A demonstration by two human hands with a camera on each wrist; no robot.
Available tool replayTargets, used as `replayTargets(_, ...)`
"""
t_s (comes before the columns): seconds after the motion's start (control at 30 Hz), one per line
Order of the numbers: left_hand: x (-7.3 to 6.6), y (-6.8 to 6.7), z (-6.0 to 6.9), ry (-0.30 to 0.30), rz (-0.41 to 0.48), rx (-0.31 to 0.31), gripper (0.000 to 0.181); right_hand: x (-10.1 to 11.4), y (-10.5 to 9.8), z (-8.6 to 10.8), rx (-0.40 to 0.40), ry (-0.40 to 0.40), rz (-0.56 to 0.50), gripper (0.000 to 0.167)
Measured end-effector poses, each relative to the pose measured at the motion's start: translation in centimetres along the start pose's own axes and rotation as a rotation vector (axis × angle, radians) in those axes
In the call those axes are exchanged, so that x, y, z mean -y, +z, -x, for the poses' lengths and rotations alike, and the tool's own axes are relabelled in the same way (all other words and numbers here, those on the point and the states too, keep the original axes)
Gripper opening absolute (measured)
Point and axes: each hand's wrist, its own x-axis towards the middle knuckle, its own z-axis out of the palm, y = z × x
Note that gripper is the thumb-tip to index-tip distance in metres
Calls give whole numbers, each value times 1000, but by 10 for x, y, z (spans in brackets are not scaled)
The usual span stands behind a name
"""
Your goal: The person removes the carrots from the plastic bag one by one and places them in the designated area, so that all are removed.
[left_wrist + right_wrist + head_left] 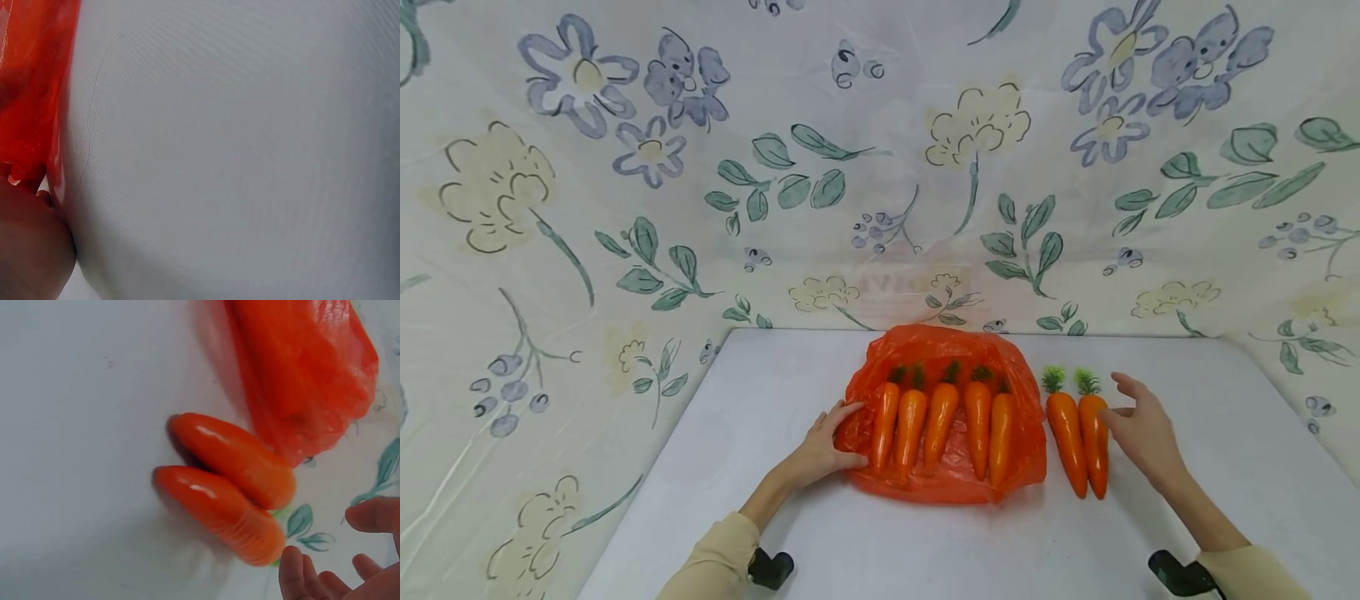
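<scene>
- I'm seeing the left hand (820,448) resting against the left edge of the red plastic bag (940,492) on the counter (925,558), thumb and forefinger spread; I'd be pressing lightly there, since thin film is likely to be slipping.
- I'm finding the right hand (1148,429) hovering beside the outer carrot (1096,450), thumb and fingers parted, gripping nothing; I cannot tell whether a fingertip is touching.
- That carrot is lying right of the bag, close beside the inner carrot (1066,442), both tips pointing toward me; I'd be pinching its thick shoulder, because the glossy taper is probably giving poorer grip.
- I'd be lifting straight up, so its neighbour isn't rolling.
- Within the bag, five carrots (942,417) are lying in a row, green tops facing away; I'd be watching that none is shifting.
- Farther back, floral cloth (977,137) is hanging beyond the counter.
</scene>
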Motion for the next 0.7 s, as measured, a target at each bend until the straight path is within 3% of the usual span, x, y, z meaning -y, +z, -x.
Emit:
replayTargets(0.5,-1,-1,0,-5,-1,6,86,51,5,-10,32,-151,-25,65)
replayTargets(0.7,0,0,0,-13,3,4,86,72,17,-6,73,-140,-93,68)
